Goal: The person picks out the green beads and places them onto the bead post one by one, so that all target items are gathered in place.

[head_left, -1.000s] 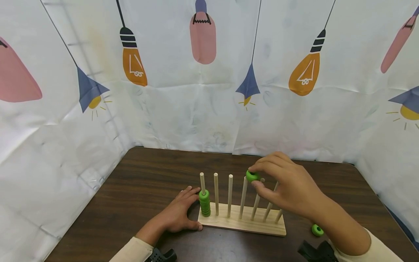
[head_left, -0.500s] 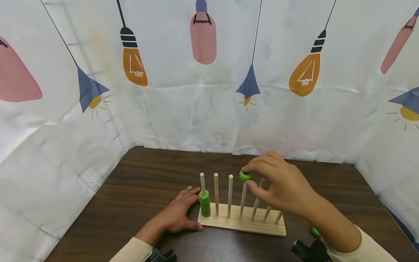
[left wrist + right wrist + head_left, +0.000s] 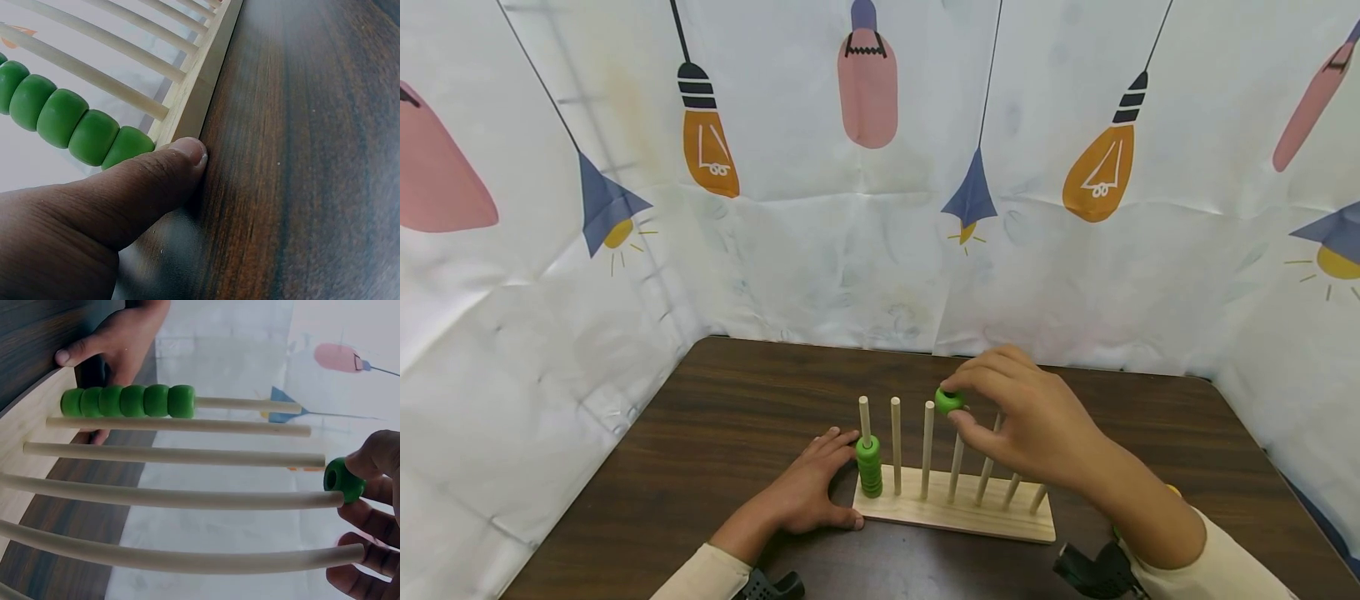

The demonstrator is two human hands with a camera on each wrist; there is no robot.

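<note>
In the head view my right hand pinches a green bead between thumb and fingers, level with the tops of the wooden pegs. The bead's hole shows in the right wrist view, where the bead overlaps the tip of one peg. Below it stands the pale wooden base with its row of upright pegs. Several green beads are stacked on the leftmost peg. My left hand rests spread at the base's left end, its thumb touching the front corner.
The stand sits on a dark wood-grain table. A small yellow thing peeks out behind the right forearm, and a sliver of green shows beside the sleeve. A white curtain printed with lamps hangs behind the table.
My right hand has carried the green bead leftward along the peg tops, from near the fifth peg to between the third and fourth. The left hand stays where it was.
</note>
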